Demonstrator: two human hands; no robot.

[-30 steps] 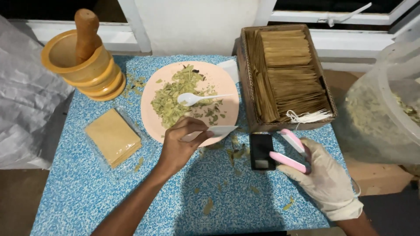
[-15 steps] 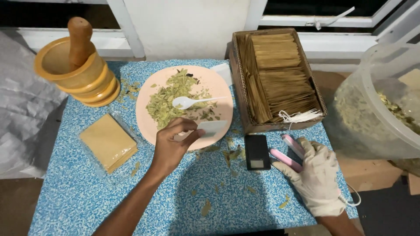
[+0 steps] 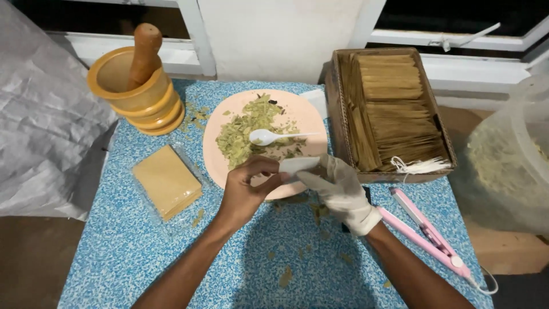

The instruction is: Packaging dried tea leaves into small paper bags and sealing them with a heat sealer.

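My bare left hand [image 3: 247, 189] and my gloved right hand [image 3: 341, 189] meet over the near rim of a pink plate [image 3: 217, 140]. Between them they pinch a small white sachet [image 3: 297, 165], each hand on one end. The plate holds crushed green dried leaves [image 3: 246, 129] and a white plastic spoon [image 3: 269, 136] lying on top. A pink flat heat-sealing tong [image 3: 426, 234] lies on the table to the right of my right forearm, with nothing holding it.
A wooden mortar with pestle [image 3: 137, 86] stands at the back left. A clear pack of tan sheets [image 3: 166, 182] lies at the left. A cardboard box of tan sachets [image 3: 389, 109] stands at the right, beside a clear plastic tub [image 3: 509, 166]. Leaf crumbs dot the blue tablecloth [image 3: 143, 257].
My right hand has let go of the pink sealer, which now lies on the table, and moved left to take the white sachet together with my left hand.
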